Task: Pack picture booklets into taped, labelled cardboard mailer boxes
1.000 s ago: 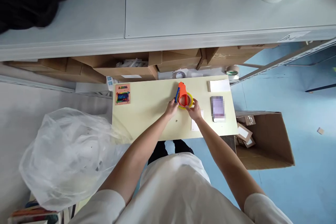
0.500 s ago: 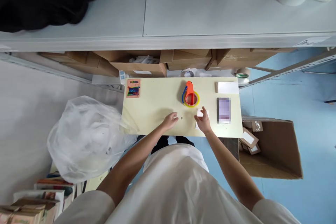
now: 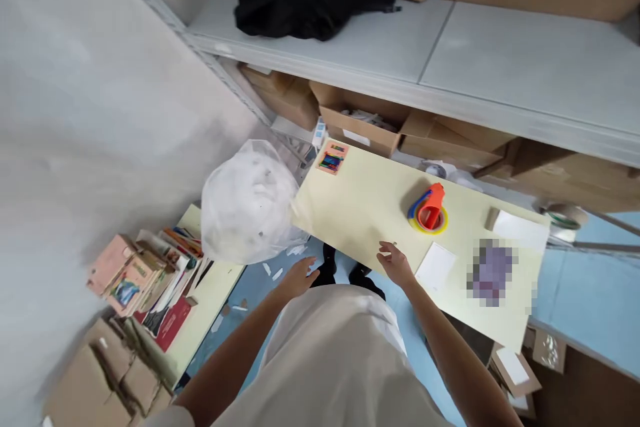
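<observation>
My left hand is in the air just off the near edge of the pale table, holding nothing, its fingers apart. Over that edge, my right hand is open with loosely bent fingers, left of a flat white card. An orange-red tape dispenser with yellow and blue tape rolls stands beyond it. To the right lie a blurred-out purple item and a white stack. A pink booklet lies at the far left corner.
A full clear plastic bag sits left of the table. Piled books rest on a low table at lower left, near flattened cardboard. An open carton stands behind. Small cardboard parcels lie at lower right.
The view has swung left, bringing the books and cardboard into sight. My left hand has moved off the table, and my right hand has shifted left, away from the white card.
</observation>
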Motion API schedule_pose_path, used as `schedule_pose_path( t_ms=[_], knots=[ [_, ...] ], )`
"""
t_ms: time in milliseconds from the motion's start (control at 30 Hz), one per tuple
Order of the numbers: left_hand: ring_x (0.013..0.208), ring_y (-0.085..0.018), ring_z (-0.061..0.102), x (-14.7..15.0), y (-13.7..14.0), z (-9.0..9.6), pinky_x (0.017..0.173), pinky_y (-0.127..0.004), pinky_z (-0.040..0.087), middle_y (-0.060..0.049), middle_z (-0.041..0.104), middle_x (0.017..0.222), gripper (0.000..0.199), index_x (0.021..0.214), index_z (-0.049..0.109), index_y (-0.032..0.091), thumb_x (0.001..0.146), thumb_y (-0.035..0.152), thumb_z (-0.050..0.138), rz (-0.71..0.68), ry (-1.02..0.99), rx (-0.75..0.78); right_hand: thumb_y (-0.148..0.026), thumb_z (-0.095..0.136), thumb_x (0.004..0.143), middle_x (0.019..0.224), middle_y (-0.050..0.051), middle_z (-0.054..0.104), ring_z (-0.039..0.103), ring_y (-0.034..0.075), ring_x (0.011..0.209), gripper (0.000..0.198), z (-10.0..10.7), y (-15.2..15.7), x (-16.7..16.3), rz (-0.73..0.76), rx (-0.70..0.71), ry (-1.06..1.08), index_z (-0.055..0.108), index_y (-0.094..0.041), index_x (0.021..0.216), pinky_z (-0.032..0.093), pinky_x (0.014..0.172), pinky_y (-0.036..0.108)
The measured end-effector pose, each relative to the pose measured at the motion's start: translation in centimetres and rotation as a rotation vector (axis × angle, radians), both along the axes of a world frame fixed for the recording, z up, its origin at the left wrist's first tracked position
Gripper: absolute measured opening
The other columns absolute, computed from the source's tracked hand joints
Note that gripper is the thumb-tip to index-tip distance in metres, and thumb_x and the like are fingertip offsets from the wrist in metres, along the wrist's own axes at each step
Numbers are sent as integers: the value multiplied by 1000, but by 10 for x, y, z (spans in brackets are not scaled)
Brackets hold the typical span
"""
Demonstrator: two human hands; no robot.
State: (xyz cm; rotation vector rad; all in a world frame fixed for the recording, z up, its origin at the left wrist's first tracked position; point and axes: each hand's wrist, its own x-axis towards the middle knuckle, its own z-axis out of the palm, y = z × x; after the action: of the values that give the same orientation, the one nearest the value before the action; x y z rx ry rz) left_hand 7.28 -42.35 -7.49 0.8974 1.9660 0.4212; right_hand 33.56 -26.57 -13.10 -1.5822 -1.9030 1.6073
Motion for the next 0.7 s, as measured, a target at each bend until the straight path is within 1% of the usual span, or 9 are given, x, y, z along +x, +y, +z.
schedule_pose_path(
  t_ms=[133, 267, 333, 367, 433, 533, 600, 700],
  knots=[
    [106, -29, 63, -22, -8, 25, 94, -42, 47, -11, 67, 115, 41, 110, 64, 24, 72, 39, 64, -45, 31, 62, -27, 54, 78, 98, 4, 68, 65, 16, 69, 33, 17, 16, -49, 198, 99, -50, 60, -24, 111, 53, 73, 35],
    [101, -26, 65, -50, -2, 54, 91, -40, 49, -10, 65, 119, 45, 124, 57, 25, 82, 39, 55, -87, 8, 182, -28, 55, 80, 100, 4, 68, 64, 16, 70, 31, 34, 17, -115, 403, 164, -98, 61, -25, 110, 51, 75, 36],
    [103, -25, 64, -71, 9, 60, 93, -39, 48, -10, 63, 122, 46, 129, 53, 25, 84, 39, 51, -104, 39, 241, -27, 56, 81, 101, 6, 68, 64, 16, 72, 31, 40, 14, -153, 498, 198, -118, 62, -24, 111, 51, 77, 36],
    [106, -25, 62, -84, 16, 59, 95, -38, 46, -9, 62, 123, 46, 130, 52, 25, 85, 38, 51, -107, 75, 259, -27, 57, 81, 101, 6, 68, 63, 16, 72, 31, 43, 12, -174, 543, 216, -121, 62, -23, 112, 50, 78, 35],
    [111, -26, 59, -115, 31, 50, 98, -39, 45, -11, 60, 125, 45, 129, 51, 24, 86, 36, 50, -94, 157, 254, -26, 58, 81, 102, 6, 68, 63, 16, 73, 32, 47, 9, -215, 619, 241, -112, 62, -23, 113, 50, 79, 34],
    [118, -30, 55, -170, 49, 24, 102, -41, 41, -16, 59, 126, 40, 122, 56, 16, 82, 21, 50, -95, 258, 198, -22, 58, 82, 104, 7, 67, 64, 17, 79, 32, 47, 5, -279, 693, 258, -90, 63, -22, 113, 49, 83, 34],
    [126, -30, 49, -207, 51, 6, 107, -41, 36, -19, 56, 130, 41, 119, 56, 13, 79, 13, 48, -89, 285, 171, -18, 57, 82, 106, 8, 67, 64, 18, 85, 29, 41, 3, -321, 698, 254, -83, 65, -20, 110, 48, 88, 35],
    [135, -30, 38, -255, 36, -15, 110, -43, 31, -21, 46, 140, 47, 125, 52, 10, 79, 9, 44, -59, 313, 112, -14, 58, 81, 112, 11, 64, 64, 20, 96, 25, 24, -3, -375, 634, 185, -75, 68, -18, 103, 47, 94, 37]
  ],
)
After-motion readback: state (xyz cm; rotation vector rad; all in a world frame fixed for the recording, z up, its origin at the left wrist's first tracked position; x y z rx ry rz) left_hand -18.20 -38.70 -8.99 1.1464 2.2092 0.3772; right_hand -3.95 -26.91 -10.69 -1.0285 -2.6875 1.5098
